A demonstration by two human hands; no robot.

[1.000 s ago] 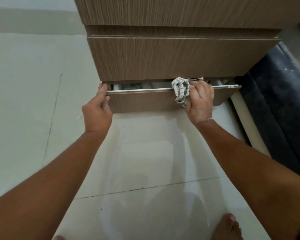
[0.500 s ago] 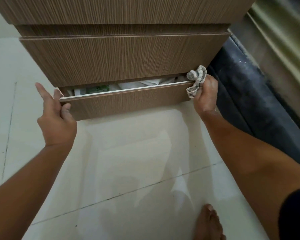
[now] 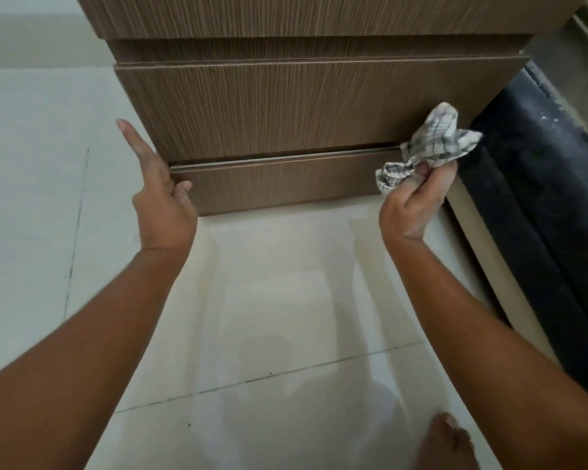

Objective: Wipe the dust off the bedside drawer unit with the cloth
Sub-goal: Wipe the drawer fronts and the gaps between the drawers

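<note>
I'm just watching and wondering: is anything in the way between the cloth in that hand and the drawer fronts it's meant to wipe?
Nothing visible. The right hand holds the checked cloth bunched at the right end of the bottom drawer, with bare wood front beside it. The left hand rests at the drawer's far left end.

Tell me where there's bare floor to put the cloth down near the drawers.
Bare tile floor lies between both forearms, before the bottom drawer, and left of the left hand. It is crowded right of the right hand, which holds the cloth beside the dark bed edge.
</note>
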